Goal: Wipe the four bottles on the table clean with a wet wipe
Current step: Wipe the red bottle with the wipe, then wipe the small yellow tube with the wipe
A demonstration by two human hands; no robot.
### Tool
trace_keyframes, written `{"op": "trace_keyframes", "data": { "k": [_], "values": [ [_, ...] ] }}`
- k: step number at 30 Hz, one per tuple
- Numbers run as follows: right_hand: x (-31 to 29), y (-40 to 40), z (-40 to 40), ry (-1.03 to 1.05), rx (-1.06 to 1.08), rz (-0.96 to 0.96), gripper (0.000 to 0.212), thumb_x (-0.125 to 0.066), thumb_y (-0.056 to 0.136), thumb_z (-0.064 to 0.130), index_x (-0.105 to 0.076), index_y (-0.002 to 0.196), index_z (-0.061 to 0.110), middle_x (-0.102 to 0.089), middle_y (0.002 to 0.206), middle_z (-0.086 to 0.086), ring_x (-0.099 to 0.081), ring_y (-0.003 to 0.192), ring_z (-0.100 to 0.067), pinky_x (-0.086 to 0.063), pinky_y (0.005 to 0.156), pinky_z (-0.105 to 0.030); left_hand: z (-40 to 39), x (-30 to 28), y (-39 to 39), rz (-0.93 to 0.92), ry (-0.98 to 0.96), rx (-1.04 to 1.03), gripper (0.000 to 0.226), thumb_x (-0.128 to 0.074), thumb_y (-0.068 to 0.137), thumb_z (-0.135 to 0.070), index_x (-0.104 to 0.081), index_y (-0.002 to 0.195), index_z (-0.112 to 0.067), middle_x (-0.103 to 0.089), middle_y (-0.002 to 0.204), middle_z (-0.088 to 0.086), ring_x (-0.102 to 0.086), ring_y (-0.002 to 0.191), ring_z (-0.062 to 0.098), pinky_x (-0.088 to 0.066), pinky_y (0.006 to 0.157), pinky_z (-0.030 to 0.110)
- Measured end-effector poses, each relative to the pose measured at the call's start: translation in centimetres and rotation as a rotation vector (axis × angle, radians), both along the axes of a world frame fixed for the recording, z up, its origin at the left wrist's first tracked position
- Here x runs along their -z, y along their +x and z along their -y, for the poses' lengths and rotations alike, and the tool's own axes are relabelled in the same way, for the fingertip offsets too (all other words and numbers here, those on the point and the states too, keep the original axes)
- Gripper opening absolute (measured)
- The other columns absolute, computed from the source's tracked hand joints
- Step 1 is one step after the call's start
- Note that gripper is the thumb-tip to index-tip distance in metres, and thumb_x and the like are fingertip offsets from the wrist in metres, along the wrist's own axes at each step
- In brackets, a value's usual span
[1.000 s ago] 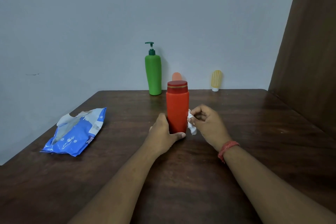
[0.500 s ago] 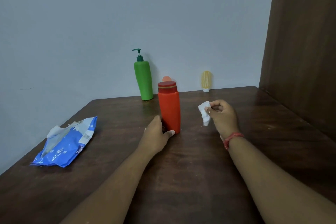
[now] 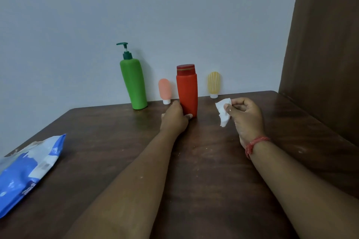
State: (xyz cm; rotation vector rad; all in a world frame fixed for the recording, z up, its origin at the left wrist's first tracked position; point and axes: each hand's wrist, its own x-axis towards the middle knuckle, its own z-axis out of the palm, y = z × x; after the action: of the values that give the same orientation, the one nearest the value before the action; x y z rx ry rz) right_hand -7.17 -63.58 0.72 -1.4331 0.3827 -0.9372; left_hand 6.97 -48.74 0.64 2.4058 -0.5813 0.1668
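Red bottle point(image 3: 187, 91) now back in the row, left hand point(image 3: 174, 118) gripping its base; right hand point(image 3: 244, 116) pinching wet wipe point(image 3: 223, 111), pulled clear. Probably done wiping it.

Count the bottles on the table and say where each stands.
4: green pump bottle far left by the wall; pink tube beside it; red bottle in the left hand; yellow tube rightmost. None appear hidden.

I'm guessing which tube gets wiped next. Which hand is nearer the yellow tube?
Right. The right hand, pinching the wet wipe, sits just in front of the yellow tube; the left hand grips the red bottle, farther left.
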Motion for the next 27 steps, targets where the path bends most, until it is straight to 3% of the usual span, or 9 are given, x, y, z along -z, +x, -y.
{"op": "trace_keyframes", "data": {
  "k": [5, 10, 13, 18, 27],
  "values": [
    [-0.1, 2.1, 0.8, -0.031, 0.007, -0.004, 0.011, -0.073, 0.087, 0.011, -0.066, 0.085, 0.019, -0.074, 0.088, 0.002, -0.071, 0.083, -0.011, -0.051, 0.065, -0.020, 3.6, 0.3, 4.1, 0.019, -0.016, -0.025, 0.035, -0.074, 0.089, -0.034, -0.046, 0.103, -0.017, -0.057, 0.091, 0.000, -0.062, 0.094, 0.027, -0.050, 0.094, 0.050],
    [0.2, 2.9, 1.4, 0.022, 0.008, 0.042, 0.012, -0.073, 0.086, 0.009, -0.067, 0.088, 0.018, -0.075, 0.094, -0.002, -0.072, 0.089, -0.016, -0.056, 0.074, -0.029, 6.0, 0.1, 6.7, 0.030, -0.014, -0.033, 0.034, -0.072, 0.091, -0.031, -0.044, 0.105, -0.017, -0.057, 0.098, 0.002, -0.061, 0.093, 0.024, -0.053, 0.086, 0.043],
    [0.3, 2.9, 1.4, 0.052, 0.002, 0.063, 0.015, -0.074, 0.086, 0.007, -0.066, 0.086, 0.020, -0.075, 0.094, -0.003, -0.072, 0.090, -0.018, -0.056, 0.075, -0.031, 6.7, 0.0, 7.7, 0.052, -0.009, -0.060, 0.035, -0.071, 0.092, -0.029, -0.040, 0.103, -0.016, -0.054, 0.098, 0.003, -0.057, 0.091, 0.024, -0.047, 0.078, 0.038],
    [0.3, 2.8, 1.2, 0.054, -0.002, 0.059, 0.015, -0.074, 0.086, 0.007, -0.066, 0.086, 0.021, -0.075, 0.094, 0.000, -0.072, 0.090, -0.014, -0.058, 0.076, -0.031, 7.3, 0.0, 8.8, 0.060, -0.007, -0.104, 0.037, -0.072, 0.091, -0.029, -0.046, 0.111, -0.011, -0.061, 0.111, 0.011, -0.062, 0.102, 0.032, -0.051, 0.085, 0.043],
    [0.1, 2.8, 1.1, 0.075, -0.025, 0.068, 0.016, -0.073, 0.086, 0.005, -0.067, 0.085, 0.019, -0.076, 0.089, 0.001, -0.073, 0.089, -0.014, -0.059, 0.086, -0.042, 7.6, -0.1, 9.1, 0.053, -0.019, -0.125, 0.044, -0.075, 0.089, -0.031, -0.048, 0.115, -0.010, -0.061, 0.113, 0.011, -0.063, 0.102, 0.032, -0.053, 0.090, 0.048]
  ]
}}
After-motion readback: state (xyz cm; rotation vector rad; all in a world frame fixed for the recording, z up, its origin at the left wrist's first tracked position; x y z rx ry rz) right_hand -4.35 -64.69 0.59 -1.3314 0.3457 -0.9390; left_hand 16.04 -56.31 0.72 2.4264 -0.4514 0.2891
